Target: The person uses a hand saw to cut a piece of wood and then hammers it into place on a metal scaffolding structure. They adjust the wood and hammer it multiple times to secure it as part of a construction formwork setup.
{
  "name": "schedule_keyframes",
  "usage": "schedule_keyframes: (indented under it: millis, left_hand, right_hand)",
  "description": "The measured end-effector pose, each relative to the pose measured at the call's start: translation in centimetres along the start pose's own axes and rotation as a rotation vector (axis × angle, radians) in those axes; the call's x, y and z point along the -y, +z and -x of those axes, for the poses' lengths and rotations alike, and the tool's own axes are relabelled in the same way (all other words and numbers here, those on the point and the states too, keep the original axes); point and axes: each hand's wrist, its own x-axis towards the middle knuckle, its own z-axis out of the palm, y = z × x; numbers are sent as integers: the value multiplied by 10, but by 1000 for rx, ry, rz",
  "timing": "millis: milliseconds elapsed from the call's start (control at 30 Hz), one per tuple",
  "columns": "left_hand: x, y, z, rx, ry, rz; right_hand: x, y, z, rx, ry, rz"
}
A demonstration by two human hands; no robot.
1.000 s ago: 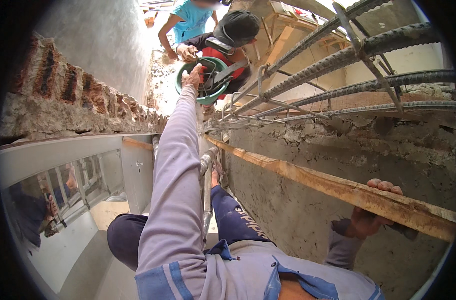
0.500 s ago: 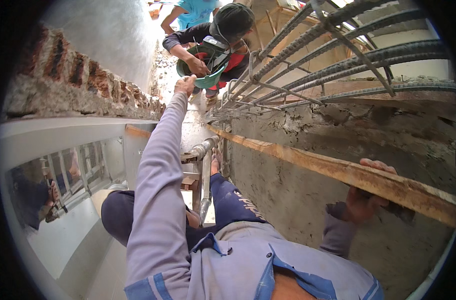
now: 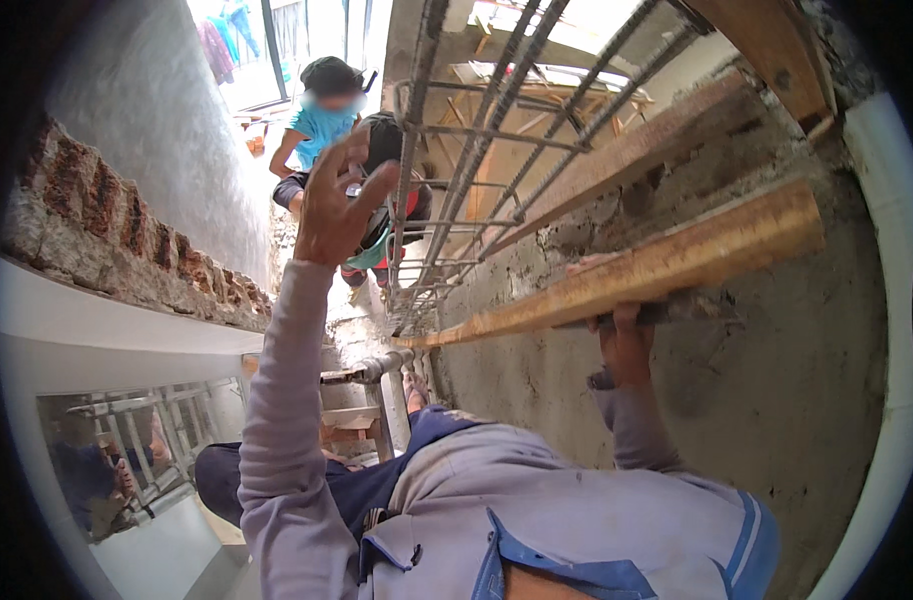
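My left hand [image 3: 335, 205] is raised in front of the co-worker, fingers spread and nothing in it. Behind it, a green bowl-shaped container [image 3: 379, 248] shows only in part by the co-worker in the black cap [image 3: 385, 140]. On the right, my right hand [image 3: 627, 348] grips a long wooden batten [image 3: 667, 258] from below, with fingertips showing over its far edge. Beside that hand, under the batten, sticks out a dark flat piece [image 3: 692, 308], whose kind I cannot make out. The batten slants along the rough grey wall [image 3: 767, 400].
A steel rebar cage [image 3: 497, 130] rises just right of my left hand. Below stands a metal pipe frame [image 3: 377, 368] near my foot. A broken brick wall edge [image 3: 137, 220] runs along the left. Another person in blue [image 3: 322, 130] is farther back.
My left hand has come off the green container's rim and lifted, its fingers now spread. My right hand and the batten's near end have shifted left and away from me. My view has turned.
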Motion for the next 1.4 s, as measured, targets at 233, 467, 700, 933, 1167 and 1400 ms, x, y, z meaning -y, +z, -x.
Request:
schedule_keyframes:
  millis: [233,467,700,933,1167,1400]
  left_hand:
    - [-66,32,-29,-165,191,-72]
    - [-57,24,-37,-35,325,-222]
    - [-57,15,-39,124,238,-191]
    - [-78,35,-35,108,83,-118]
    - [-78,27,-22,118,165,-225]
    - [-65,28,-21,21,211,-284]
  right_hand:
    - [-18,-13,5,9,-55,-54]
    - [-21,-14,4,20,-21,67]
    - [-7,-2,-3,-176,19,-106]
    - [-12,-23,-10,-240,92,-1]
    - [-23,-26,-22,-114,-25,11]
    - [-39,-18,-33,-13,-81,159]
